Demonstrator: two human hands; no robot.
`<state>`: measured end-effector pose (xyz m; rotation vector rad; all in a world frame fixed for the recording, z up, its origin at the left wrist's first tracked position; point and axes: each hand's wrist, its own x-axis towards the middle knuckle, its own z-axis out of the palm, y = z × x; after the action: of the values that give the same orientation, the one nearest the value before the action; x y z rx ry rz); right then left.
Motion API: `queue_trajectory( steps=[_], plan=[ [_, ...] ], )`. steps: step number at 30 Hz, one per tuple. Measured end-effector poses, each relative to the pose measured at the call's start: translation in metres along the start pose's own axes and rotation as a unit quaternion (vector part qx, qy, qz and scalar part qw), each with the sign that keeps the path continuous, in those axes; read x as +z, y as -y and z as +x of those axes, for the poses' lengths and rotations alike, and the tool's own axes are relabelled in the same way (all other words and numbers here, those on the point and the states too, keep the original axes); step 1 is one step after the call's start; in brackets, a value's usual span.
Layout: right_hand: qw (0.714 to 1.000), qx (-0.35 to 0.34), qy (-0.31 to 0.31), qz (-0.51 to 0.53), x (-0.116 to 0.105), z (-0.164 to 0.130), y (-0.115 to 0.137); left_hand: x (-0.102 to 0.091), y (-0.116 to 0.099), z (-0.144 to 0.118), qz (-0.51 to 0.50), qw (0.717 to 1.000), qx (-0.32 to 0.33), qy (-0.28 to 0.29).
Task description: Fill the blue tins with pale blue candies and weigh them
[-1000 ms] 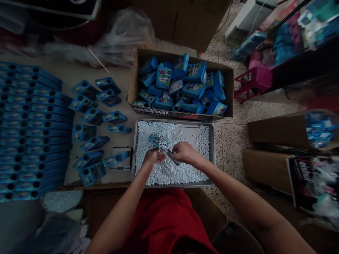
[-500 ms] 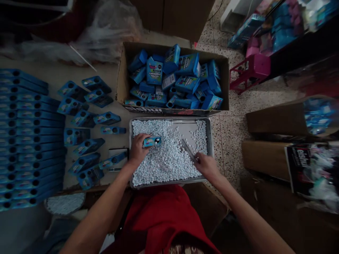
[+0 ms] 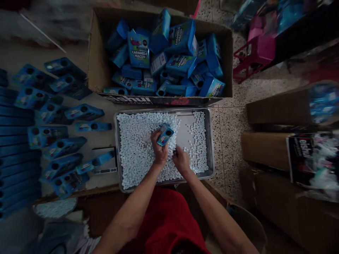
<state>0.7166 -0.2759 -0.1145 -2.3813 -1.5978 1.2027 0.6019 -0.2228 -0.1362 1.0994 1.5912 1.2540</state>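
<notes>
left hand: sitting over the middle of the frame, fingers clamped around a small blue box, thumb on one side and the rest wrapping the other

small blue box: being held tilted just above the candy, round hole on its face pointing up toward the camera, centre of the frame

right hand: hanging just right of the left one, knuckles up, fingers curling down into the white pellets; honestly can't tell if it's gripping anything under there

white pellets: piling up across most of the metal tray, thick on the left side, with a thinner strip running down the right edge

metal tray: lying in the lower middle of the frame, showing a bare patch of metal in its upper right part, right beside the blue box

cardboard carton: sitting at the top centre, touching the tray's far edge, stuffed with loose blue candy packs reading "CARAMELO MACIZO"

flat blue boxes: lying scattered on the desk at the left, holes facing up, with neater rows running along the far left edge

pink stool: standing on the speckled floor in the upper right

red clothing: filling the bottom centre between the forearms
</notes>
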Motion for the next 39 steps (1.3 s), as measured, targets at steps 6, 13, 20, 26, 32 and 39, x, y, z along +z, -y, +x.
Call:
queue_trajectory(
  steps=[6,13,20,26,32,39],
  plan=[
    [0.989,-0.063,0.032,0.126,-0.037,-0.015,-0.019,-0.040,-0.027,0.032,0.053,0.998,0.034,0.011],
    [0.956,-0.153,0.152,0.198,-0.103,-0.034,0.009,-0.091,-0.034,0.069,0.114,0.982,0.093,0.117],
    [0.960,-0.067,0.228,0.151,-0.143,-0.024,0.052,-0.098,-0.031,0.059,0.084,0.979,0.092,0.162],
    [0.955,-0.024,0.267,0.127,-0.155,-0.026,0.076,-0.104,-0.023,0.054,0.093,0.974,0.097,0.183],
    [0.950,-0.015,0.286,0.126,-0.163,-0.032,0.089,-0.104,-0.024,0.059,0.079,0.975,0.078,0.191],
    [0.992,-0.035,0.125,0.003,-0.156,-0.045,0.024,-0.109,-0.019,0.050,0.019,0.990,-0.010,0.140]
  ],
)
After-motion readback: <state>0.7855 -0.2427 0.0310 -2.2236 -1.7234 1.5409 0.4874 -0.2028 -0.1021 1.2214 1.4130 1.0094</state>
